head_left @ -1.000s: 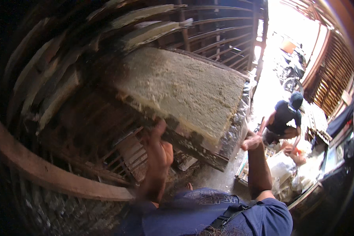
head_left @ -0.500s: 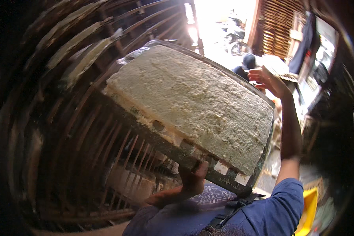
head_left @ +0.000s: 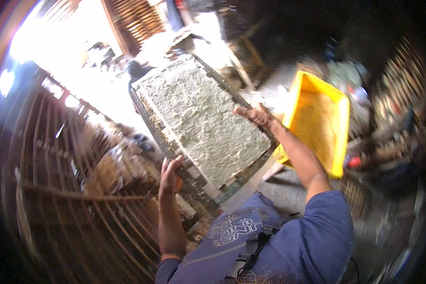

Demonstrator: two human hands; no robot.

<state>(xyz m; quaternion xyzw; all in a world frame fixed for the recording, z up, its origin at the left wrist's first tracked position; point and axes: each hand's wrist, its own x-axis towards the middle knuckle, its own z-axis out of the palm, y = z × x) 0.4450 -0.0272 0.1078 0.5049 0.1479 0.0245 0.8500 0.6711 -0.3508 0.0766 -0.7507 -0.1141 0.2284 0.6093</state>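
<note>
I carry a dark rectangular tray (head_left: pixel 196 183) in front of my chest, tilted in view. On it lies a thick, pale slab with a rough, crumbly surface (head_left: pixel 203 118), nearly filling the tray. My left hand (head_left: pixel 169 177) grips the tray's left edge, thumb and fingers at the rim. Along the opposite long edge is my right hand (head_left: pixel 256 116), its fingers over the rim and partly blurred. The tray's underside is hidden.
To the right stands a yellow plastic crate (head_left: pixel 341 137) with a brownish inside. Slatted wooden racks (head_left: pixel 75 194) run along the left. A dark blue rounded shape (head_left: pixel 136 70) sits just beyond the tray, near a bright opening. Bags and clutter (head_left: pixel 355 104) lie beyond the crate.
My view has swung right, away from the racks and toward the yellow crate. The tray has come lower and nearer level. My right hand, earlier raised at the far edge, now holds the right rim.
</note>
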